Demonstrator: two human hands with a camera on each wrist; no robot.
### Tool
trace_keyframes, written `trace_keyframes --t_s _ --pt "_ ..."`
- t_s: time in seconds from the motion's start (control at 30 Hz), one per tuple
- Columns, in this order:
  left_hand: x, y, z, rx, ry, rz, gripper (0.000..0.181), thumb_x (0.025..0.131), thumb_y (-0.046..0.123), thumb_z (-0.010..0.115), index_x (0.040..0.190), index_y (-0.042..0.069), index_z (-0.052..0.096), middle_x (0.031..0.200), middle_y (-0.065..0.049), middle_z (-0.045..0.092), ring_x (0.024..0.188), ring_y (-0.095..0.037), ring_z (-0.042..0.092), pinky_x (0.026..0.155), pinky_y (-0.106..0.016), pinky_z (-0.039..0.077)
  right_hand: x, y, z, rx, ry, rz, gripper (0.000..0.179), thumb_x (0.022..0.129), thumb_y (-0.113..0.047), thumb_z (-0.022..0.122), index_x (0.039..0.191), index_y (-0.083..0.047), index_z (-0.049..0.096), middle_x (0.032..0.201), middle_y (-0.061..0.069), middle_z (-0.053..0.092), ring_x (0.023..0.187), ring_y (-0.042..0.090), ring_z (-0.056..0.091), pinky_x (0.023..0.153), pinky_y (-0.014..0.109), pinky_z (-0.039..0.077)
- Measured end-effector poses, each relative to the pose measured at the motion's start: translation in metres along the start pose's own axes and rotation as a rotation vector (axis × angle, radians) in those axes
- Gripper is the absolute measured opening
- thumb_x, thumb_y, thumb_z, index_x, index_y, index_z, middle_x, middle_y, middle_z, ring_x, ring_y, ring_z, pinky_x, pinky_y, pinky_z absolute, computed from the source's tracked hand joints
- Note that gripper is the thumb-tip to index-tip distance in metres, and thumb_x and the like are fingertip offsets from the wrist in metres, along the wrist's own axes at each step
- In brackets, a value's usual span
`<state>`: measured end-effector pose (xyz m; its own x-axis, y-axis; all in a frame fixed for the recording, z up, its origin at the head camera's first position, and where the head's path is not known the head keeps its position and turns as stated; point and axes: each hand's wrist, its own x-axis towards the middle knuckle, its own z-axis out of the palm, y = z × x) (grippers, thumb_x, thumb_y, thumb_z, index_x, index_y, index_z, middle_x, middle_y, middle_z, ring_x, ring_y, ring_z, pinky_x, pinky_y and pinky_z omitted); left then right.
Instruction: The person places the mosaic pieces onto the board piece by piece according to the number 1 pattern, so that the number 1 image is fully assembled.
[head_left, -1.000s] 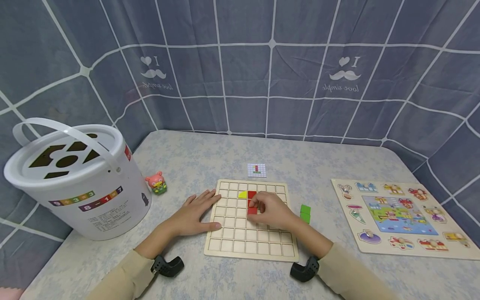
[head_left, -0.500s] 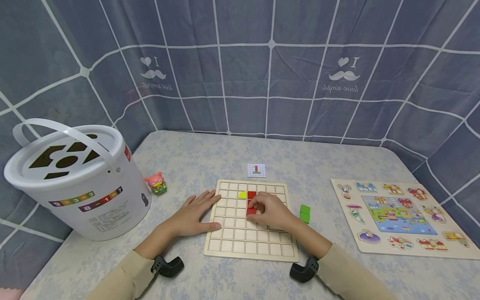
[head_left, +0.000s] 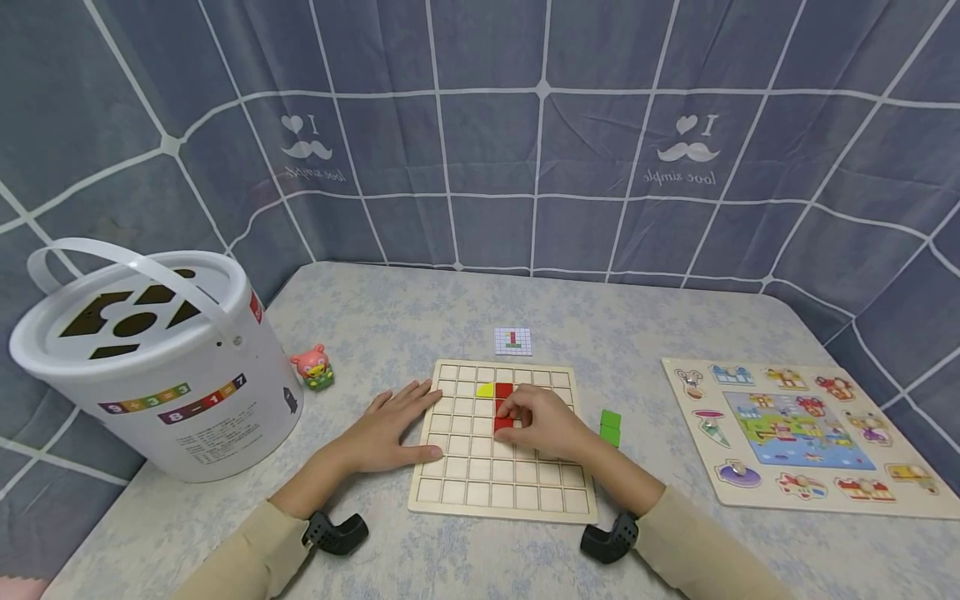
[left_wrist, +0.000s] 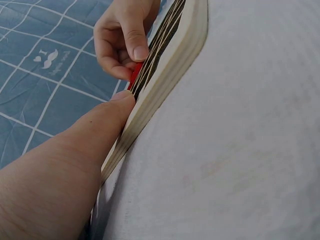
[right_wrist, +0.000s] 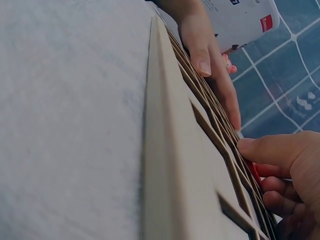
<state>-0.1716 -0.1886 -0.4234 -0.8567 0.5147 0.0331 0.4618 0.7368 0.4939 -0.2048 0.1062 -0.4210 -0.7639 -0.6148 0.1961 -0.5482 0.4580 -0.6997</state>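
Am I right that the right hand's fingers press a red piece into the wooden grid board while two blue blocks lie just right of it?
Not quite. The blocks are green, not blue, as the head view shows. The right hand does press the red piece into the wooden grid board.

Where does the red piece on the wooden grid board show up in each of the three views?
Head: red piece in the board's upper middle, partly under the right hand.
Left wrist: a red sliver at the board's top face, below the right hand's fingers.
Right wrist: a thin red edge by the thumb, lower right.
Shared landmark: the wooden grid board.
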Motion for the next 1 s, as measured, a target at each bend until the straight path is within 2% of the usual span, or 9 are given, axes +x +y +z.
trace_keyframes --t_s 1.0 --pt "0.0004 -0.0003 0.0003 0.011 0.003 0.003 0.088 0.086 0.061 0.063 0.154 0.014 0.032 0.160 -0.011 0.022 0.147 -0.032 0.014 0.112 -0.061 0.008 -0.0016 -0.0024 -0.0010 0.028 0.000 0.029 0.021 0.081 -0.020 0.082 0.096 -0.011 0.070 0.085 -0.003 0.056 0.066 0.009 0.047 0.061 0.025 0.044"
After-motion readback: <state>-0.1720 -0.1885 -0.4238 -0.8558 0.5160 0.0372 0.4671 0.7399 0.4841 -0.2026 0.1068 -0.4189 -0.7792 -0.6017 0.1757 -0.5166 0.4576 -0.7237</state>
